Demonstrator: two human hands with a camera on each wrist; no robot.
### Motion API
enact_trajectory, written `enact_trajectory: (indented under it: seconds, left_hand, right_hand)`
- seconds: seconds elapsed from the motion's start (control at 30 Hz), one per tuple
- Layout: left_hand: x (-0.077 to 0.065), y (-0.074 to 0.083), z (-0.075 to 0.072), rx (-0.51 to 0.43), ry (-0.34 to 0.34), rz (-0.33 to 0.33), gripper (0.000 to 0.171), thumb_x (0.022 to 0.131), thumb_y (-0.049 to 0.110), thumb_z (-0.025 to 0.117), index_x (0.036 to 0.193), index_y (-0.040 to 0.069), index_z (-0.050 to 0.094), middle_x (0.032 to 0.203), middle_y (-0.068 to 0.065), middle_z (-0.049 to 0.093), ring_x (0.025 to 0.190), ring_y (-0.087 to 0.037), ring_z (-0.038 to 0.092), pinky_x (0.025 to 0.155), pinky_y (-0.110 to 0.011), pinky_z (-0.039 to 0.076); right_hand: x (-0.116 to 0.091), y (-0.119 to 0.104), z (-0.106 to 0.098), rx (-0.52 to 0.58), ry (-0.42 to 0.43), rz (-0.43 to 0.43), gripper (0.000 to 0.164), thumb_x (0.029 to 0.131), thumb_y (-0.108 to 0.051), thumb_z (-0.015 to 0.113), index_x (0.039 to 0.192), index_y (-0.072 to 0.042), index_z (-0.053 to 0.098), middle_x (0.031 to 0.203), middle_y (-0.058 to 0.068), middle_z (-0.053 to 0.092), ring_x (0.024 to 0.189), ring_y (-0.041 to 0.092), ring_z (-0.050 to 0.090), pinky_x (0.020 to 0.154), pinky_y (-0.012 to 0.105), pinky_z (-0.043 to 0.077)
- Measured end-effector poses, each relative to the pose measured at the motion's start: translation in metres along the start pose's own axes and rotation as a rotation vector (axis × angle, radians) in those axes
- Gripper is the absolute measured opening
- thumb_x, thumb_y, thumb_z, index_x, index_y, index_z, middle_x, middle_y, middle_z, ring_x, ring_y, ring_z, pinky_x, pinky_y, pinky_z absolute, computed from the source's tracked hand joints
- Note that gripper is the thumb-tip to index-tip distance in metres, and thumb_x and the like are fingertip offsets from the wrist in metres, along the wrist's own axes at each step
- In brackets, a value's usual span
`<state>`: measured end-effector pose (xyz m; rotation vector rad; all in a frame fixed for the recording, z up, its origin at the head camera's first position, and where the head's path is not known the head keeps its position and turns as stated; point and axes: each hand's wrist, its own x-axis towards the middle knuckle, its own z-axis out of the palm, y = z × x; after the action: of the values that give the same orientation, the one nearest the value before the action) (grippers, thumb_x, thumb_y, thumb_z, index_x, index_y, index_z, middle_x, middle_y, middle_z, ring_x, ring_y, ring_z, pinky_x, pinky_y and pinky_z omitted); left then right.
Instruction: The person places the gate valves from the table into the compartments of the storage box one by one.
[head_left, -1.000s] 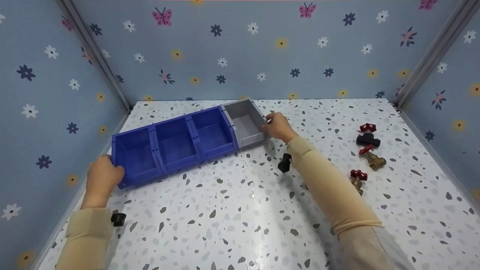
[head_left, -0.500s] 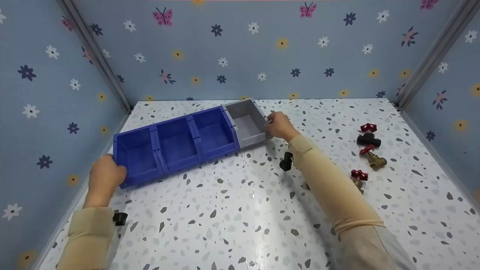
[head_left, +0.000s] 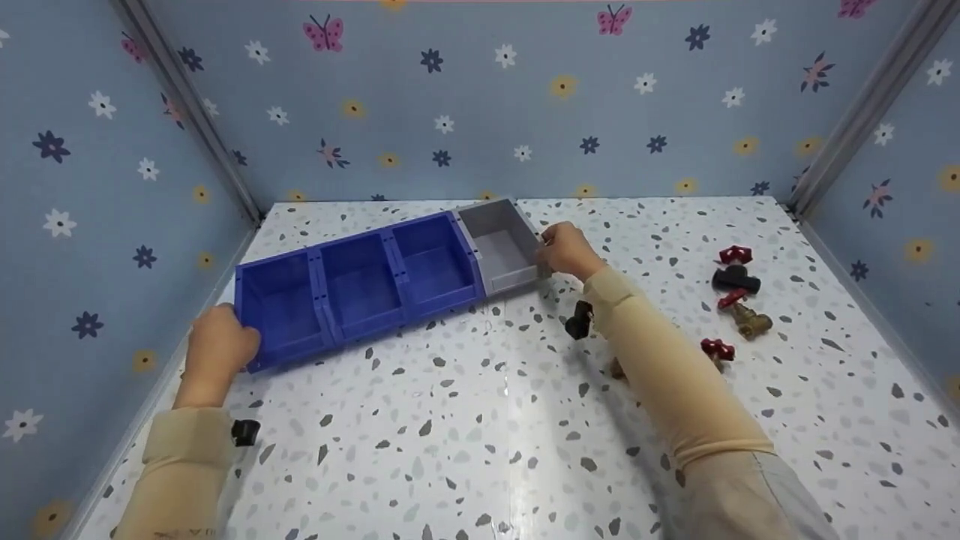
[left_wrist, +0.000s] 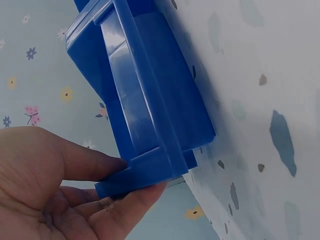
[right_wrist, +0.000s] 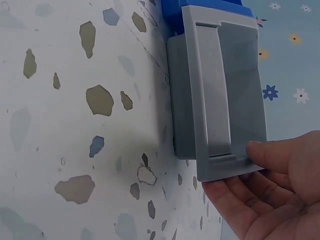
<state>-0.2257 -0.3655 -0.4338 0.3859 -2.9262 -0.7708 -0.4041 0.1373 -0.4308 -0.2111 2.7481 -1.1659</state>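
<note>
Three blue bins (head_left: 375, 322) and one grey bin (head_left: 517, 280) stand joined side by side in a slanted row, the grey one at the right, farther end. My left hand (head_left: 221, 345) grips the outer side rim of the leftmost blue bin (left_wrist: 172, 85), thumb on the inside and fingers under the edge. At the other end, my right hand (head_left: 571, 253) pinches the outer rim of the grey bin (right_wrist: 212, 90) between thumb and fingers. No contents show in any bin. In both wrist views the bin bodies sit close to the tabletop; whether they touch it is unclear.
On the right of the speckled table (head_left: 450, 450) lie a black valve (head_left: 736, 281) with a red handwheel, a brass valve (head_left: 752, 322), and another red handwheel (head_left: 718, 349) partly behind my right sleeve. A brass piece (head_left: 617, 369) peeks out there. Flowered walls (head_left: 480, 97) enclose the table.
The whole bin row has shifted slightly to the right, with both hands moving along and keeping their grip. The valves have stayed in place.
</note>
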Motion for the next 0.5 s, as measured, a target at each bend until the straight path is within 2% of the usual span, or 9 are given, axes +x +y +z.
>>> enact_trajectory:
  seconds: [0.1, 0.23, 0.4, 0.5]
  left_hand:
    - [0.002, 0.004, 0.001, -0.01, -0.021, -0.011, 0.051, 0.092, 0.004, 0.049, 0.13, -0.031, 0.051, 0.124, -0.051, 0.06, 0.107, -0.058, 0.064, 0.093, -0.07, 0.054]
    - [0.004, 0.01, 0.003, -0.011, -0.046, -0.024, 0.052, 0.094, 0.004, 0.047, 0.133, -0.03, 0.049, 0.126, -0.05, 0.059, 0.106, -0.055, 0.064, 0.09, -0.069, 0.055]
    - [0.007, 0.017, 0.008, 0.012, -0.031, 0.0, 0.045, 0.093, 0.003, 0.048, 0.123, -0.029, 0.055, 0.118, -0.05, 0.063, 0.094, -0.05, 0.066, 0.081, -0.065, 0.056]
    - [0.01, 0.023, 0.011, 0.013, -0.037, 0.002, 0.044, 0.094, 0.002, 0.048, 0.123, -0.03, 0.055, 0.118, -0.05, 0.063, 0.092, -0.048, 0.065, 0.081, -0.064, 0.056]
  right_hand:
    - [-0.001, 0.002, -0.004, 0.019, 0.001, 0.015, 0.018, 0.098, -0.003, 0.07, 0.11, 0.01, 0.073, 0.092, 0.009, 0.067, 0.075, 0.012, 0.061, 0.064, 0.022, 0.052]
    - [-0.002, 0.005, -0.009, 0.011, 0.01, 0.034, 0.018, 0.097, -0.003, 0.069, 0.11, 0.009, 0.073, 0.092, 0.009, 0.067, 0.074, 0.013, 0.062, 0.062, 0.022, 0.052]
    - [-0.004, 0.009, -0.015, -0.015, 0.015, 0.041, 0.021, 0.099, -0.004, 0.068, 0.113, 0.009, 0.074, 0.091, 0.008, 0.067, 0.073, 0.012, 0.059, 0.064, 0.023, 0.05]
    - [-0.005, 0.012, -0.019, -0.012, 0.016, 0.04, 0.018, 0.101, -0.003, 0.066, 0.11, 0.01, 0.073, 0.087, 0.007, 0.065, 0.07, 0.011, 0.058, 0.063, 0.023, 0.049]
